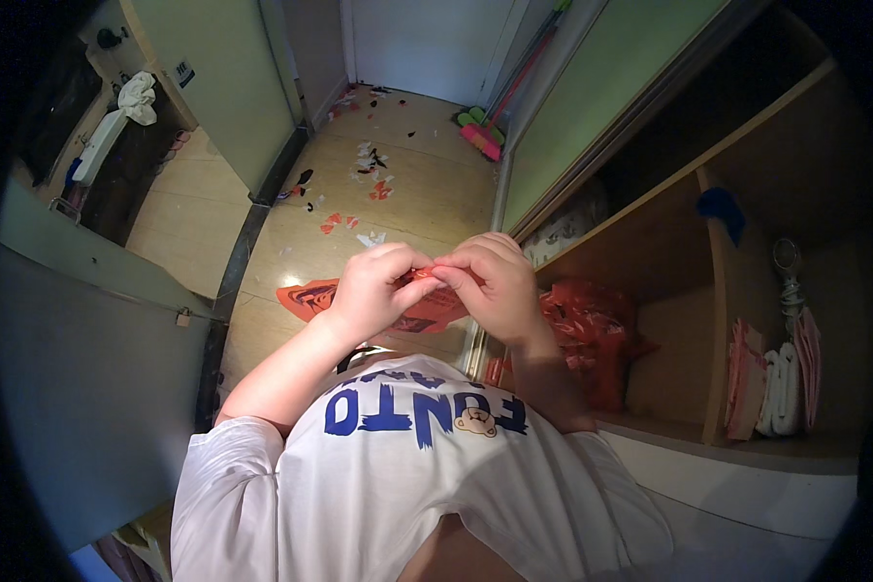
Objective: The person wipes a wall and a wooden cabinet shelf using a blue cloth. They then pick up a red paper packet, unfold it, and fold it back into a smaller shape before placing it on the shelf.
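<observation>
Both hands meet in front of my chest, fingertips almost touching. Pinched between thumb and fingers of my left hand (387, 284) is the upper edge of a red plastic bag (309, 297) with dark print. My right hand (491, 280) grips the same edge close beside it. The bag hangs below and behind the hands, partly hidden by them. Scraps of red (331, 222), white and black material lie scattered on the floor beyond. More red plastic bags (589, 335) fill a shelf compartment to the right of my right forearm.
A pink broom (481, 140) and a green one lean in the far right corner near a white door (429, 44). On the right, a wooden cabinet (713, 327) holds folded cloths (778, 385) and a hanging cord. Glass doors stand at left, with a white cloth (137, 97) beyond.
</observation>
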Motion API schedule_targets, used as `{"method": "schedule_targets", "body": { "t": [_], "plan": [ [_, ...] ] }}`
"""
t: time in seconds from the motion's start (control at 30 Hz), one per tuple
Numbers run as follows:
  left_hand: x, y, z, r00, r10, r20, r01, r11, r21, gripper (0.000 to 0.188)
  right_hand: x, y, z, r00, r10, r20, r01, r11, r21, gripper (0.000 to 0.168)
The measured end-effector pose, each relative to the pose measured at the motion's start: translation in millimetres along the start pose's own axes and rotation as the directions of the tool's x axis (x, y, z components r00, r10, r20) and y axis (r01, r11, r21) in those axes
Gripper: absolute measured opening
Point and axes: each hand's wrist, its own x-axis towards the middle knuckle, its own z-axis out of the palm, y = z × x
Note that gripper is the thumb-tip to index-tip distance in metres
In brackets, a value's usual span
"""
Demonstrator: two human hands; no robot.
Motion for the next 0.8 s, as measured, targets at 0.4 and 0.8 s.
{"method": "schedule_targets", "body": {
  "t": [0.4,0.8],
  "plan": [
    [-8.4,-12.7,-2.8,0.989,-0.144,0.024,0.146,0.987,-0.070,0.021,-1.7,-4.1,-2.2,0.954,0.108,-0.281,-0.109,0.994,0.012,0.009],
    [-33.9,-70.8,-12.9,0.872,-0.368,0.324,0.401,0.915,-0.041,0.018,1.3,3.7,-17.4,0.941,-0.010,-0.338,-0.051,0.984,-0.171,0.010]
  ]
}}
